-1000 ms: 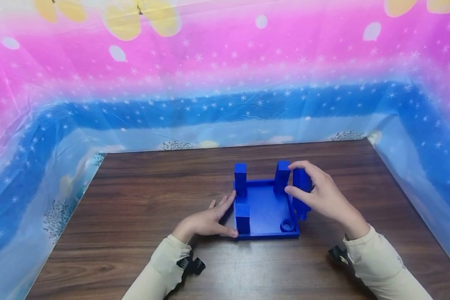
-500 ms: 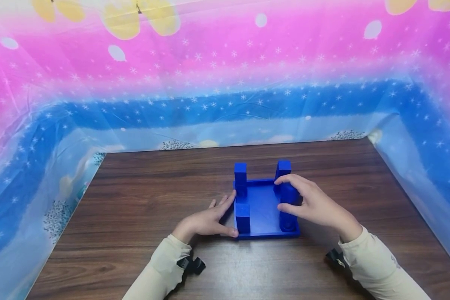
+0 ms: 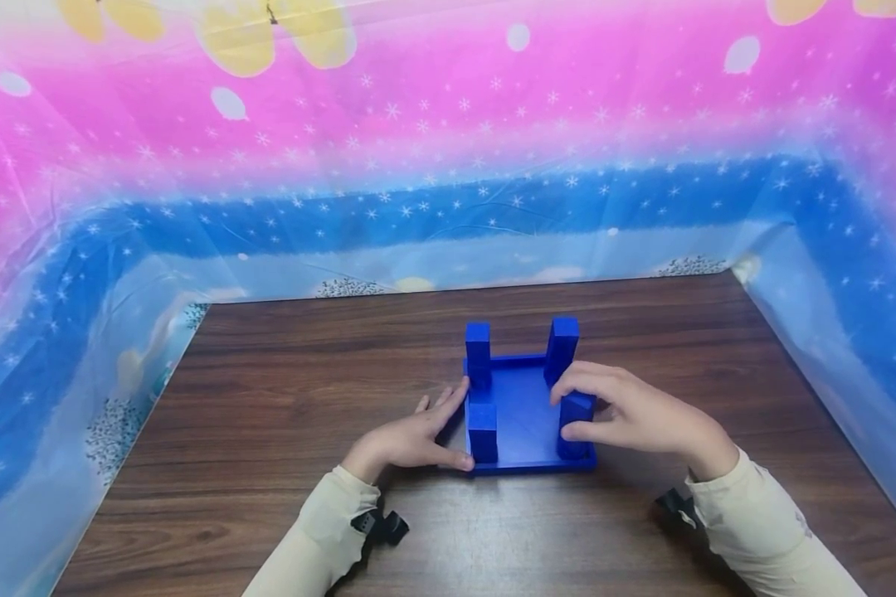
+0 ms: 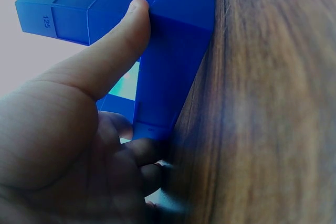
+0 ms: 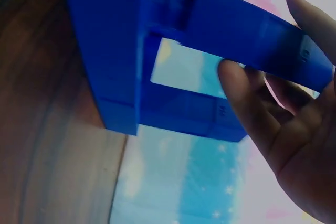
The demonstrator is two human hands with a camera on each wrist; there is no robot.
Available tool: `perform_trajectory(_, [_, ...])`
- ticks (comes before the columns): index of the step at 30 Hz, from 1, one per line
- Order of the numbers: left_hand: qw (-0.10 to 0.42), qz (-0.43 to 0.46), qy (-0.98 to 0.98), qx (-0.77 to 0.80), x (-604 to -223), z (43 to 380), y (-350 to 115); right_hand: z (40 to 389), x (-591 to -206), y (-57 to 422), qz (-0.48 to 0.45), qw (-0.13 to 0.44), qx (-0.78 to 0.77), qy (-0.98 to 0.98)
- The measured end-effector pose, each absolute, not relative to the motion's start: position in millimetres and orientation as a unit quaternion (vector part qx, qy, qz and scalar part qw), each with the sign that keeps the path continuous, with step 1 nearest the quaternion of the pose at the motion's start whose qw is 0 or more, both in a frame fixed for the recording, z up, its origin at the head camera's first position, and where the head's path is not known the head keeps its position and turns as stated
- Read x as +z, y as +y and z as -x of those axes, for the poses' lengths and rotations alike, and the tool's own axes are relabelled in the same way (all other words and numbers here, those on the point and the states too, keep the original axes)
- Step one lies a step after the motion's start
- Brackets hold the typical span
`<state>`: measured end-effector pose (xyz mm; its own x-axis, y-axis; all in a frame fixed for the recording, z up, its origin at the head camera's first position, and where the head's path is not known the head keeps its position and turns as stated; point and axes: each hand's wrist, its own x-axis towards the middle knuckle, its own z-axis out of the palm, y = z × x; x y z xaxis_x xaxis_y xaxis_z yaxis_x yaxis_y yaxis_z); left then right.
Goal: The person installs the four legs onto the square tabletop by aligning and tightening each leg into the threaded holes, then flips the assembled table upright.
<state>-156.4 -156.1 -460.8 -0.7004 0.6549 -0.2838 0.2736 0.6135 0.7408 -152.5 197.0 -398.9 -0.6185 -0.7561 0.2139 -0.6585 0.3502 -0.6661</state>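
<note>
A square blue plastic base [image 3: 526,414] with a low rim lies on the table, like a small upturned tabletop. Posts stand at its far left corner [image 3: 479,356], far right corner [image 3: 562,348] and near left corner [image 3: 483,435]. At the near right corner, a blue post [image 3: 577,408] stands upright between the thumb and fingers of my right hand [image 3: 638,419]; its lower end meets the corner, as the right wrist view of the post [image 5: 236,27] also suggests. My left hand [image 3: 403,439] rests along the base's left side, thumb at the near corner and fingers farther back.
The brown wood-grain table [image 3: 291,381] spreads around the base. A pink and blue printed cloth [image 3: 388,166] hangs behind it and along both sides. Black wrist cameras sit under the sleeves, near the tabletop.
My right hand has brought the blue post from beside the base's right edge over the near right corner and lowered it there upright. The left hand and base have stayed put.
</note>
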Motion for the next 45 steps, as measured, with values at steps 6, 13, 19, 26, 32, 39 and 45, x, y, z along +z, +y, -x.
perform_trajectory(6, [0.279,-0.264,0.857,0.342,-458.2,155.6,-155.0,149.7,-391.1,203.5,0.434,0.112,-0.373,0.813])
perform_trajectory(13, [0.281,-0.258,0.858,0.344,-459.5,155.7,-155.3,151.0,-389.3,210.6,0.474,0.089,-0.362,0.798])
perform_trajectory(19, [0.278,-0.262,0.857,0.345,-459.5,155.9,-155.2,152.2,-388.7,211.4,0.478,0.092,-0.377,0.788])
perform_trajectory(26, [0.279,-0.266,0.855,0.347,-459.4,156.2,-155.0,151.7,-388.0,210.7,0.47,0.087,-0.372,0.796])
perform_trajectory(32, [0.28,-0.265,0.856,0.345,-459.5,156.3,-155.5,151.5,-388.0,209.1,0.451,0.094,-0.362,0.81])
perform_trajectory(39, [0.28,-0.266,0.855,0.345,-460.3,156.9,-155.8,150.2,-383.9,209.5,0.445,0.103,-0.37,0.809])
perform_trajectory(45, [0.281,-0.263,0.855,0.346,-459.3,156.2,-155.2,149.6,-384.2,210.7,0.432,0.098,-0.368,0.818])
